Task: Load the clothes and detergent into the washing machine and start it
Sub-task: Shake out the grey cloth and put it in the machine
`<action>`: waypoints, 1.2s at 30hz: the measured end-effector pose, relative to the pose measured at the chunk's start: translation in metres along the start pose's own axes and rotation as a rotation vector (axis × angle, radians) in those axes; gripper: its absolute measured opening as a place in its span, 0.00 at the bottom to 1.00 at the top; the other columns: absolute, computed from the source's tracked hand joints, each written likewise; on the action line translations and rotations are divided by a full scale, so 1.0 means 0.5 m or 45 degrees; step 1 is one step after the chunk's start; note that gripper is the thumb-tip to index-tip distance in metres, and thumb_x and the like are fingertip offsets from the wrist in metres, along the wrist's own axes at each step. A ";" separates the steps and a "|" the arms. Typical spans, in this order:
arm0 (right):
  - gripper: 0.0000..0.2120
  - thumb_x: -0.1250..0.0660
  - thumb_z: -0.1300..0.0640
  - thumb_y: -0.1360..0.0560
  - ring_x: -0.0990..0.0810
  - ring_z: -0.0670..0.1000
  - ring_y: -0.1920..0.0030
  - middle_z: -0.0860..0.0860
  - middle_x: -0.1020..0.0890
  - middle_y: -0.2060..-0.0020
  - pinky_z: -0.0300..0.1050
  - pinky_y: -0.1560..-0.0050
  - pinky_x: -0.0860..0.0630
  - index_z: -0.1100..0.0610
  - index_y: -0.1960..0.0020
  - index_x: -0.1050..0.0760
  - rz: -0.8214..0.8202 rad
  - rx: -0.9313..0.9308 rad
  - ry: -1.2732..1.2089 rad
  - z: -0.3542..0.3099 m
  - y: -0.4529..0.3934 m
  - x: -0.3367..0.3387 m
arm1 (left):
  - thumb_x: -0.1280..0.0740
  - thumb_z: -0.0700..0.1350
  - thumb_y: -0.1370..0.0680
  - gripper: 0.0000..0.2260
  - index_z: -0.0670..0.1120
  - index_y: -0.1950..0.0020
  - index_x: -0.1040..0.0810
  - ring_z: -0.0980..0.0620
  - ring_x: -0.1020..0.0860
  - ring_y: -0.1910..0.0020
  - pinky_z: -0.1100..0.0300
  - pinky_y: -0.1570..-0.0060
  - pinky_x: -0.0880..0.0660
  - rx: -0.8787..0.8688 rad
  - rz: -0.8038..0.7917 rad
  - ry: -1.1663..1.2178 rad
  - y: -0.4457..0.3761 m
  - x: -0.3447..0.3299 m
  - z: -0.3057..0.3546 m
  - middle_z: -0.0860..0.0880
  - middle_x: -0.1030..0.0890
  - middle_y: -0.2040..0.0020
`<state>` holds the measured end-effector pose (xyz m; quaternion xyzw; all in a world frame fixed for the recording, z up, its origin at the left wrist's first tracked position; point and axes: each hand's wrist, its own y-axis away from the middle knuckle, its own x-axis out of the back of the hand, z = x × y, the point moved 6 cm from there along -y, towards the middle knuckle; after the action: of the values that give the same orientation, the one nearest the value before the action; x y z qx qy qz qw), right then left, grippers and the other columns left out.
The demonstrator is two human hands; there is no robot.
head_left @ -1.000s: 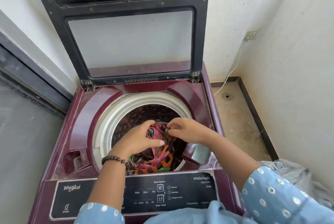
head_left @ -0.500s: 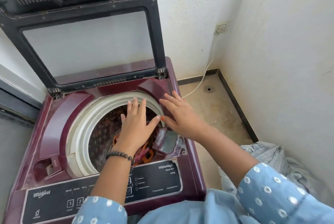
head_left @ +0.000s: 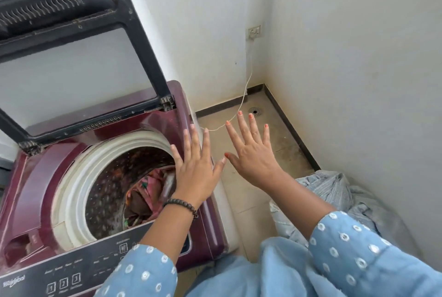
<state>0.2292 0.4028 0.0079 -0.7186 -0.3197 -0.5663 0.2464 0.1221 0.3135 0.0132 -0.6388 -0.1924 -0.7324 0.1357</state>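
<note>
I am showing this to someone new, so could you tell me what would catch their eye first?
Two spread, empty hands: the left hand over the washing machine's right edge, the right hand out over the floor. Next, the raised lid and the colourful clothes in the drum, then grey-blue cloth heaped on the floor at right.

Beige tiled floor (head_left: pixel 282 150), washing machine (head_left: pixel 35 177) standing on it; crumpled light-blue clothes (head_left: pixel 334 191) heaped beside

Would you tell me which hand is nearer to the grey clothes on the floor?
The right hand. It hovers open over the floor, just left of the grey clothes; the left hand is farther left, over the washer's right edge.
</note>
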 end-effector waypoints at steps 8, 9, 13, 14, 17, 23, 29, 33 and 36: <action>0.36 0.41 0.43 0.21 0.58 0.60 0.21 0.57 0.54 0.21 0.68 0.26 0.54 0.53 0.20 0.53 0.089 -0.323 -0.076 0.200 0.106 -0.058 | 0.53 0.64 0.19 0.35 0.50 0.22 0.69 0.48 0.76 0.26 0.41 0.28 0.71 -0.333 -0.088 -0.039 -0.043 -0.110 0.203 0.47 0.74 0.24; 0.36 0.40 0.43 0.21 0.55 0.61 0.21 0.57 0.52 0.21 0.69 0.27 0.52 0.54 0.20 0.51 0.095 -0.364 -0.081 0.225 0.123 -0.065 | 0.54 0.64 0.20 0.35 0.50 0.21 0.68 0.48 0.76 0.26 0.41 0.28 0.71 -0.381 -0.082 -0.052 -0.045 -0.126 0.227 0.46 0.73 0.23; 0.36 0.40 0.44 0.21 0.55 0.59 0.21 0.57 0.52 0.21 0.68 0.26 0.53 0.55 0.20 0.50 0.094 -0.527 -0.100 0.324 0.200 -0.097 | 0.53 0.63 0.20 0.36 0.49 0.21 0.67 0.47 0.75 0.25 0.42 0.28 0.72 -0.571 -0.123 -0.129 -0.040 -0.201 0.328 0.45 0.71 0.22; 0.36 0.40 0.44 0.21 0.56 0.58 0.21 0.57 0.52 0.21 0.67 0.26 0.54 0.55 0.20 0.51 0.098 -0.566 -0.110 0.346 0.220 -0.105 | 0.51 0.62 0.19 0.36 0.49 0.21 0.68 0.48 0.76 0.26 0.43 0.28 0.74 -0.618 -0.140 -0.140 -0.035 -0.219 0.353 0.45 0.72 0.22; 0.36 0.43 0.43 0.20 0.59 0.55 0.22 0.56 0.54 0.21 0.66 0.25 0.55 0.55 0.20 0.56 0.074 -0.671 -0.121 0.405 0.281 -0.136 | 0.50 0.62 0.19 0.37 0.49 0.22 0.70 0.48 0.74 0.25 0.42 0.28 0.73 -0.760 -0.163 -0.172 -0.016 -0.275 0.424 0.45 0.72 0.22; 0.35 0.53 0.41 0.21 0.54 0.55 0.21 0.57 0.52 0.21 0.63 0.24 0.53 0.61 0.21 0.56 0.014 -0.857 -0.160 0.485 0.379 -0.197 | 0.53 0.62 0.22 0.36 0.47 0.23 0.67 0.47 0.62 0.21 0.39 0.26 0.66 -0.967 -0.241 -0.304 0.032 -0.367 0.540 0.44 0.60 0.19; 0.35 0.49 0.42 0.20 0.50 0.57 0.21 0.58 0.50 0.21 0.63 0.24 0.51 0.62 0.21 0.52 -0.047 -0.950 -0.174 0.537 0.442 -0.269 | 0.50 0.61 0.21 0.34 0.46 0.20 0.50 0.45 0.47 0.20 0.41 0.27 0.60 -1.080 -0.347 -0.394 0.058 -0.451 0.593 0.43 0.47 0.19; 0.36 0.43 0.44 0.20 0.50 0.57 0.21 0.58 0.50 0.21 0.62 0.24 0.53 0.62 0.21 0.51 -0.134 -0.978 -0.190 0.565 0.470 -0.338 | 0.43 0.60 0.19 0.36 0.47 0.21 0.59 0.47 0.61 0.22 0.42 0.28 0.67 -1.091 -0.459 -0.395 0.056 -0.521 0.596 0.44 0.57 0.19; 0.36 0.52 0.41 0.21 0.52 0.56 0.21 0.57 0.51 0.21 0.61 0.24 0.56 0.61 0.21 0.53 -0.243 -1.004 -0.223 0.582 0.480 -0.391 | 0.43 0.60 0.18 0.36 0.47 0.21 0.62 0.45 0.60 0.20 0.40 0.27 0.66 -1.082 -0.538 -0.443 0.049 -0.566 0.600 0.44 0.59 0.19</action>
<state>0.5673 0.4141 -0.2490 -0.7705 -0.1632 -0.6024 -0.1297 0.4399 0.4150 -0.2309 -0.6973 -0.0223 -0.6402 -0.3216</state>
